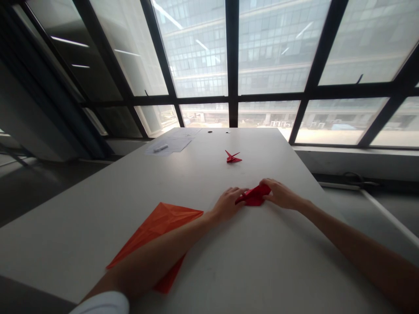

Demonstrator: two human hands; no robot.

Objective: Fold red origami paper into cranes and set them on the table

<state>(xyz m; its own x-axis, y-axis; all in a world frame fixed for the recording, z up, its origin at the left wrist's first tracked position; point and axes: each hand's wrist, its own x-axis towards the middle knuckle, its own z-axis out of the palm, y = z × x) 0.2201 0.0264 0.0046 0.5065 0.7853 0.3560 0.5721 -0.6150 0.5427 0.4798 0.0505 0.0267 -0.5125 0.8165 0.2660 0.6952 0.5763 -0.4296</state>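
A partly folded piece of red paper (254,197) rests on the white table between my two hands. My left hand (230,201) grips its left edge, fingertips over the paper. On the other side, my right hand (278,193) pinches the upper right corner between thumb and fingers. Beyond them stands a small folded red paper crane (232,158) with pointed tips. A creased sheet of orange paper (160,220) lies to the left, partly hidden under my left forearm.
White printed sheets (183,143) lie at the far left of the table (131,192), with a white marker-like tube (160,148) on them. Small dark holes pierce the far edge. Large framed windows (232,56) rise behind. A cable (356,178) runs along the floor at right.
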